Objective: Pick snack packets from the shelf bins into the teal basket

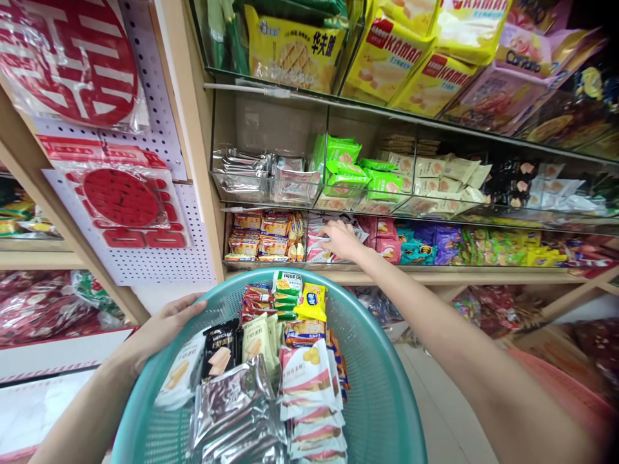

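Observation:
My left hand grips the left rim of a green plastic basket. Inside the basket lie silver foil packets, a row of white-and-pink snack packets, a black packet, cream packets and a yellow packet. My right hand reaches over the basket into a lower shelf compartment. Its bent fingers close on a white-and-pink snack packet among others of that kind; the fingertips are partly hidden.
Orange-and-yellow packets fill the compartment to the left. Clear dividers and a shelf edge run just above my right hand. Green packets sit one tier up. Red paper decorations hang on the pegboard. A pink basket stands at right.

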The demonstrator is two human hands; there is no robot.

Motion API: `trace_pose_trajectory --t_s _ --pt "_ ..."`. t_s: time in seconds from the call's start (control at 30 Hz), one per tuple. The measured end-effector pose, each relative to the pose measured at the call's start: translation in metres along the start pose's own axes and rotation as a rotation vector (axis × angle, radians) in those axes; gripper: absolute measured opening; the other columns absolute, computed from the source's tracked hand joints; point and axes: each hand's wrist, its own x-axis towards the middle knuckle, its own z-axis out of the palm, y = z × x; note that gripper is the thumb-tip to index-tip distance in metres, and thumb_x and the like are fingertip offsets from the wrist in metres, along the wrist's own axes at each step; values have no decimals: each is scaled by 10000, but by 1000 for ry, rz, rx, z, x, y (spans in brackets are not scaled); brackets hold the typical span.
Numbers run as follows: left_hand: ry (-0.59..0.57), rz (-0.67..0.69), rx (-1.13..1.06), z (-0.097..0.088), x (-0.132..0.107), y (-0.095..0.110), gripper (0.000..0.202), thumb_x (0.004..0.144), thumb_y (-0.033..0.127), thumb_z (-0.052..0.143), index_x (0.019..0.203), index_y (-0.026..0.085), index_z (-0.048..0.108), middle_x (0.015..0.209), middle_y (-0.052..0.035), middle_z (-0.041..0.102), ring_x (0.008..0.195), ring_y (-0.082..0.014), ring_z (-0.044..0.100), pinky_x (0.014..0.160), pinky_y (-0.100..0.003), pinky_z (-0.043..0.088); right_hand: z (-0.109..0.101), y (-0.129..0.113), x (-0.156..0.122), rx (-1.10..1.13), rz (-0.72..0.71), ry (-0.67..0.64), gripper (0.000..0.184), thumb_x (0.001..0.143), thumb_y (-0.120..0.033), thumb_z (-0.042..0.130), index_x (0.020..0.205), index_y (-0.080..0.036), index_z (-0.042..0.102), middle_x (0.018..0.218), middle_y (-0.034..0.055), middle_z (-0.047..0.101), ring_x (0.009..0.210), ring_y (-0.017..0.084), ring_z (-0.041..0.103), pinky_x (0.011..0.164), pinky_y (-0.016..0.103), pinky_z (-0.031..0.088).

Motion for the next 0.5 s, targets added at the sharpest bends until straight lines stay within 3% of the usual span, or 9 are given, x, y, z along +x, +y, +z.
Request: trace_pose_trajectory --t_s 0.27,0.5 --pt "-8 16 8 -1 1 -1 518 715 402 651 1179 201 539 996 -83 717 890 -245 672 740 -279 559 1 -3 2 41 31 -14 227 789 -267 539 998 -191 584 1031 88 621 992 292 472 787 415 309" --pt "18 5 -34 3 0 0 567 687 396 681 1195 200 524 912 -71 739 812 -239 691 676 -263 567 3 0 2 82 29 -26 252 783 -264 531 1020 -214 599 1066 91 611 1029 299 458 810 434 287"
